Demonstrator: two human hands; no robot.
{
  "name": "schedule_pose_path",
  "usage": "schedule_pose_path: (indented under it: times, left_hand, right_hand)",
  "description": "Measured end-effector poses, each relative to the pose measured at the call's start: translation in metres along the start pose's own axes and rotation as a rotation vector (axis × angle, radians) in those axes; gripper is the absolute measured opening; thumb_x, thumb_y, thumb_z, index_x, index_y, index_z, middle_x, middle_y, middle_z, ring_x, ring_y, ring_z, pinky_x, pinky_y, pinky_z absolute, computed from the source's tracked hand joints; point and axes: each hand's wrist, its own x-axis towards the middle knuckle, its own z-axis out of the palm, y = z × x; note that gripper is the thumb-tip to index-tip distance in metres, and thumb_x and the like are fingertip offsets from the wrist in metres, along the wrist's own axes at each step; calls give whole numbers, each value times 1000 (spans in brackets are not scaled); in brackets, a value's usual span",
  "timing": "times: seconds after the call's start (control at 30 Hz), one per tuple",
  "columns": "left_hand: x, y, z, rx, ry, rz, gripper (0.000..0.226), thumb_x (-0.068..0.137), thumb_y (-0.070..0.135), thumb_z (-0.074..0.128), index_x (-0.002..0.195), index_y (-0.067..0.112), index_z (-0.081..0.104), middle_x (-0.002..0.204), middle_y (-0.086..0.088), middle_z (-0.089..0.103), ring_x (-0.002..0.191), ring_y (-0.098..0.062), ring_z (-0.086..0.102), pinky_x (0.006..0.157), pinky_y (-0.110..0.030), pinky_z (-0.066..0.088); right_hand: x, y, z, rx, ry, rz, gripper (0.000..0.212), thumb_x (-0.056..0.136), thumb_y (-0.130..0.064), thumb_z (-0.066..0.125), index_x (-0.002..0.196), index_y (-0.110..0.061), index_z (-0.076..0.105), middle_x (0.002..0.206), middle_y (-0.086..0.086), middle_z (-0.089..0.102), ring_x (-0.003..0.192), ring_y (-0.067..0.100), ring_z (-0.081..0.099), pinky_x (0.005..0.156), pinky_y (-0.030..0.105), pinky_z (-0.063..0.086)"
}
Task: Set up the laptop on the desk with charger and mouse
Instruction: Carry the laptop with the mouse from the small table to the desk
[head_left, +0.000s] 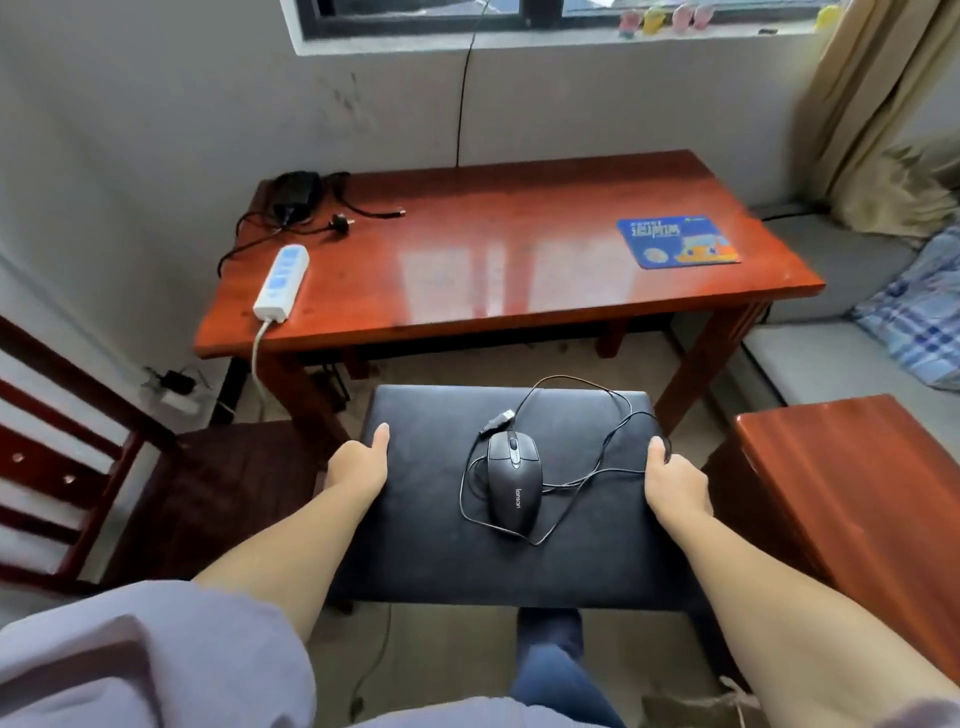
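Observation:
I hold a closed black laptop (431, 519) flat in the air in front of the red-brown desk (498, 280). My left hand (358, 465) grips its left edge and my right hand (672, 480) grips its right edge. A black wired mouse (514, 486) lies on the lid, its cable looped loosely around it and the USB plug (498, 422) resting just above it. On the desk's far left corner sits the black charger brick (296, 195) with its cables and plug (343, 224). A white power strip (283, 280) lies near the desk's left edge.
A blue mouse pad (678, 241) lies at the desk's right side. A dark wooden chair (104, 467) stands to my left, and another red-brown wooden surface (857, 493) to my right. A grey sofa with a checked cloth (919, 322) sits beyond the desk's right end.

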Motion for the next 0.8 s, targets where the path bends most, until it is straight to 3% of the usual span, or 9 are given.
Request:
schedule_pose_path:
  times: [0.33,0.5,0.67,0.8]
  left_hand:
    - [139,182,51,-55,51,-46,69,93,55,35,103,-9,58,111,-25,62,102,-40,57,84,-41,45]
    - [201,258,68,-67,49,-92,69,94,53,35,108,-11,57,117,-28,60,109,-42,55,94,-45,46]
    - [280,321,84,-66,41,-81,68,94,52,35,108,-12,57,119,-29,59,111,-43,54,94,-43,43]
    - [346,362,88,-21,25,-80,68,95,51,35,108,-13,57,118,-30,59,111,-43,54,93,-43,43]
  right_hand:
    - [223,-144,-27,-44,-6,-116,66,94,-53,23,118,-1,56,126,25,56,115,40,51,93,42,41]
    - [315,-205,-31,-51,-8,-144,65,93,-53,24,113,-2,58,120,25,59,109,39,53,86,40,41]
    - [398,-265,-13,-78,-15,-172,66,95,-51,23,115,3,56,121,27,57,112,40,52,89,43,40]
    - [456,-308,6,-98,-35,-137,69,94,-55,20,116,0,55,120,27,56,107,39,53,76,41,38]
